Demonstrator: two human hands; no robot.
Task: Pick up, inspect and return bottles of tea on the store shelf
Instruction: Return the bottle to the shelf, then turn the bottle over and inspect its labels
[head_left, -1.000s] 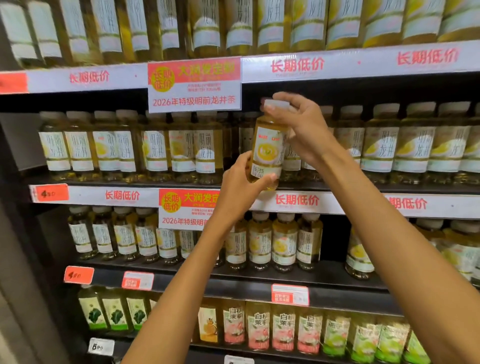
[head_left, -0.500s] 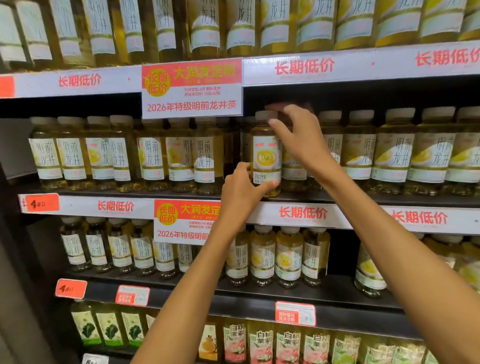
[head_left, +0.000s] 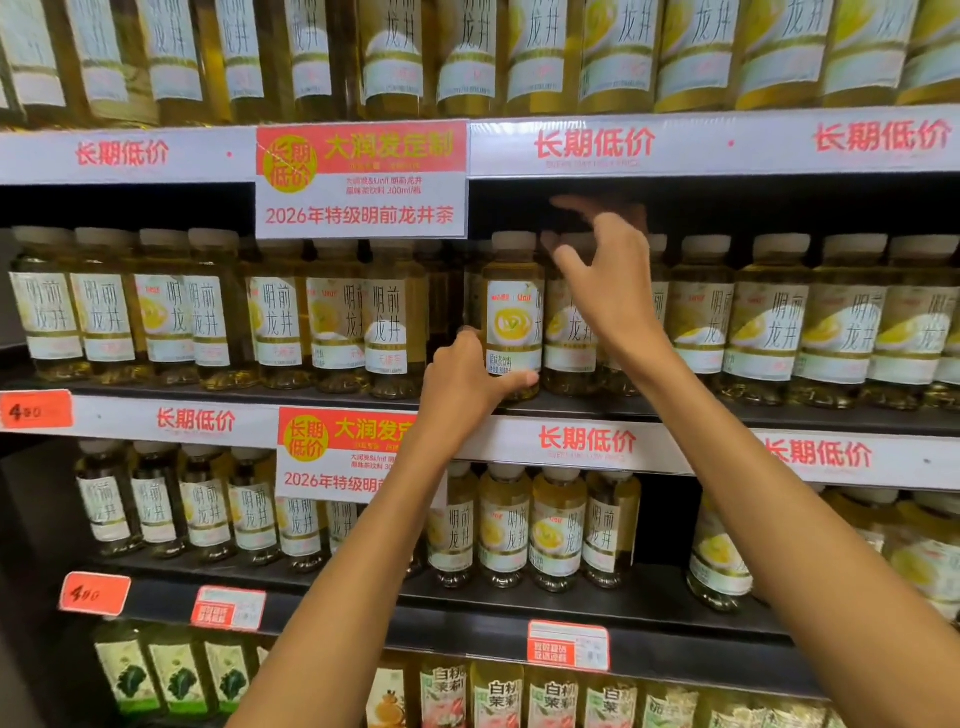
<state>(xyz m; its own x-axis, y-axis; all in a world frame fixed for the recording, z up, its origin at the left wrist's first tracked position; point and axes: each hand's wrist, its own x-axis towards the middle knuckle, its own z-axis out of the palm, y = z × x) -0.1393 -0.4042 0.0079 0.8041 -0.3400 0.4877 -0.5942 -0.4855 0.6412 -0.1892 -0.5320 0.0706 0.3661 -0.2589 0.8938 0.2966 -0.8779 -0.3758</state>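
Pale-yellow tea fills the bottle (head_left: 511, 317), which stands upright at the front edge of the middle shelf (head_left: 675, 410), in a gap between packed rows of like bottles. Left hand (head_left: 465, 387) grips its base, thumb across the label's foot. Right hand (head_left: 610, 283) hovers just right of the cap, fingers spread and holding nothing. A red-and-white promotion sign (head_left: 362, 179) hangs from the shelf edge above, near the cap.
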